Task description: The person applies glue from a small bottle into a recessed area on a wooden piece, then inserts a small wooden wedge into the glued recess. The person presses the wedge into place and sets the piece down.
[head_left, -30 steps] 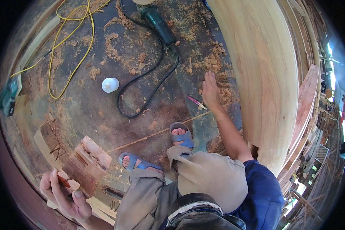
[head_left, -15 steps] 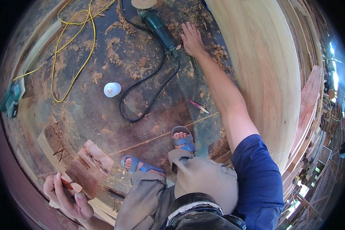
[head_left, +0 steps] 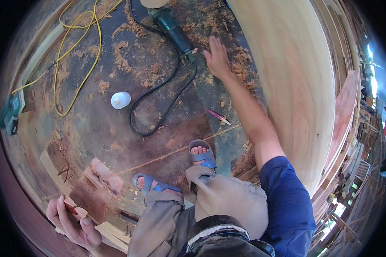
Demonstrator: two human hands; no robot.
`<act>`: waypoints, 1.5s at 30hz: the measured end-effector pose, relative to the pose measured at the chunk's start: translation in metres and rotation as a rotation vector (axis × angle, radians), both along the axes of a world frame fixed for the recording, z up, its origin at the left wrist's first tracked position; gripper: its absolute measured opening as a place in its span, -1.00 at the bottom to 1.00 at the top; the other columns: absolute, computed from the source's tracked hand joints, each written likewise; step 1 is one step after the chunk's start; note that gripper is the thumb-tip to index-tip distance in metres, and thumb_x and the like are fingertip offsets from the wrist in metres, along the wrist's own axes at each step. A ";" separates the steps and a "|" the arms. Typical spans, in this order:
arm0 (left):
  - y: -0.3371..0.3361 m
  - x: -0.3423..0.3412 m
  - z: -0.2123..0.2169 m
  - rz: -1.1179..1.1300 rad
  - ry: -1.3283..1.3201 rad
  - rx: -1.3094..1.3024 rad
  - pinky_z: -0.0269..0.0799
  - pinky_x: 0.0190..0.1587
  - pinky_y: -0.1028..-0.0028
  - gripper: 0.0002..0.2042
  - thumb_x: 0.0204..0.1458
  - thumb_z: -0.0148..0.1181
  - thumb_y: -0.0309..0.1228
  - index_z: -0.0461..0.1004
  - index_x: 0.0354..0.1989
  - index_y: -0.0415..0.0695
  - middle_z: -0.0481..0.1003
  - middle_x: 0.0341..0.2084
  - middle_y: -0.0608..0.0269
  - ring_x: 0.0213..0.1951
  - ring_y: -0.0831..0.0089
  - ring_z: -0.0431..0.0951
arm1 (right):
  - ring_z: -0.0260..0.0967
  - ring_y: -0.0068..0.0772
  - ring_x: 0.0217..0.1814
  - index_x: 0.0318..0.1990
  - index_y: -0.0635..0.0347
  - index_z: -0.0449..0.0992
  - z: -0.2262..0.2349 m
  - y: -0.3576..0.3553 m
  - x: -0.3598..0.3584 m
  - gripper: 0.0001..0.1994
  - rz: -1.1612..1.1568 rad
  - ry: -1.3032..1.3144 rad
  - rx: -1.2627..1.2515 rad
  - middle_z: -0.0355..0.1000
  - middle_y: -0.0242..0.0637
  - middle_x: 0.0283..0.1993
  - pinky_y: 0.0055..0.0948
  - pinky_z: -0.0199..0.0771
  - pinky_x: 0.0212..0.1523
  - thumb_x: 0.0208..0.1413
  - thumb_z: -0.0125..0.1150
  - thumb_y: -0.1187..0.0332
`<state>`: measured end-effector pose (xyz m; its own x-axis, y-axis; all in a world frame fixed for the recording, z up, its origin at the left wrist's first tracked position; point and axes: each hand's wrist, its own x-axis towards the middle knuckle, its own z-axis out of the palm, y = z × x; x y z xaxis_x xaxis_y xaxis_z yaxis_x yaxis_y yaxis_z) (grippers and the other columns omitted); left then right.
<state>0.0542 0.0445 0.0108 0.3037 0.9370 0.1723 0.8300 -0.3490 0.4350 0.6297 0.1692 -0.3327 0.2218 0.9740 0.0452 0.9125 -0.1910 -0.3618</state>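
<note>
My right hand [head_left: 218, 60] lies flat on the dark, shaving-strewn board [head_left: 103, 128], fingers stretched out, nothing held. Just left of it rests a green power tool [head_left: 173, 32], likely an angle grinder, with a pale round disc and a black cord. Wood shavings [head_left: 241, 64] are heaped against the hand's right side. At the lower left, my left hand [head_left: 75, 225] is closed with a small wood piece [head_left: 73, 208], reddish-brown and pale, between its fingers. Part of that piece is hidden by the fingers.
A white bottle [head_left: 121, 100] and a pink pen-like tool [head_left: 219, 117] lie on the board. A yellow cord [head_left: 99, 40] loops at the far left, near another green power tool [head_left: 13, 112]. A wide pale plank [head_left: 291, 77] runs along the right. Wood blocks [head_left: 103, 175] lie near my left hand.
My right hand has slid a little nearer to me and to the right, away from the green tool. My left hand keeps its hold on the wood piece. The view has shifted slightly.
</note>
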 end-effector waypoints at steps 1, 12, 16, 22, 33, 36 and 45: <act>0.000 0.000 0.000 0.004 -0.003 -0.002 0.32 -0.03 0.23 -0.36 0.35 0.05 -0.07 0.38 0.37 -0.40 0.33 0.13 -0.13 0.03 0.11 0.39 | -0.11 0.09 0.75 0.59 0.30 0.12 0.000 0.017 0.002 -0.33 0.071 0.006 0.055 0.04 0.04 0.68 0.00 -0.10 0.69 0.48 0.05 0.12; -0.001 -0.003 -0.001 -0.012 -0.002 -0.018 0.30 -0.03 0.26 -0.38 0.36 0.07 -0.07 0.38 0.37 -0.39 0.32 0.14 -0.10 0.03 0.14 0.36 | -0.28 0.17 0.79 0.57 0.04 0.27 0.000 0.002 -0.002 -0.42 -0.043 -0.060 0.061 -0.12 -0.03 0.75 0.17 -0.17 0.67 0.51 0.00 0.05; -0.001 -0.001 -0.001 -0.001 -0.029 -0.021 0.30 -0.04 0.29 -0.37 0.36 0.07 -0.08 0.37 0.38 -0.39 0.31 0.16 -0.10 0.04 0.15 0.36 | -0.36 0.19 0.80 0.60 -0.31 0.25 -0.002 -0.006 -0.016 -0.45 0.072 -0.207 -0.043 -0.20 -0.07 0.77 0.28 -0.32 0.68 0.53 -0.07 -0.02; 0.001 0.000 -0.002 -0.006 -0.045 -0.010 0.30 -0.06 0.29 -0.38 0.36 0.07 -0.10 0.36 0.39 -0.40 0.30 0.16 -0.10 0.04 0.16 0.37 | -0.39 0.22 0.80 0.61 -0.38 0.23 0.004 0.016 -0.016 -0.44 0.024 -0.071 0.089 -0.26 -0.09 0.78 0.36 -0.36 0.66 0.52 -0.06 -0.06; -0.006 -0.013 0.002 -0.012 -0.025 -0.097 0.35 0.20 0.26 -0.37 0.46 0.03 -0.06 0.34 0.43 -0.41 0.29 0.29 -0.12 0.23 0.11 0.38 | -0.15 0.06 0.77 0.60 0.08 0.21 0.002 -0.023 0.010 -0.41 0.066 0.120 0.090 -0.03 -0.04 0.72 0.04 -0.14 0.70 0.50 0.03 0.15; -0.006 -0.014 0.002 -0.006 0.002 -0.063 0.35 0.22 0.27 -0.36 0.46 0.03 -0.04 0.34 0.43 -0.41 0.29 0.30 -0.12 0.27 0.11 0.38 | -0.04 0.02 0.74 0.56 0.18 0.24 -0.007 0.003 0.022 -0.45 0.097 0.012 0.121 0.07 -0.03 0.68 -0.03 -0.03 0.68 0.49 0.02 0.26; -0.001 -0.003 0.001 0.002 0.014 -0.015 0.29 -0.13 0.30 -0.36 0.36 0.06 -0.06 0.37 0.39 -0.39 0.33 0.10 -0.09 -0.06 0.17 0.38 | 0.22 -0.02 0.61 0.41 0.09 0.44 0.008 0.001 0.018 -0.51 0.249 0.002 0.039 0.33 -0.19 0.55 -0.20 0.36 0.53 0.34 0.08 0.51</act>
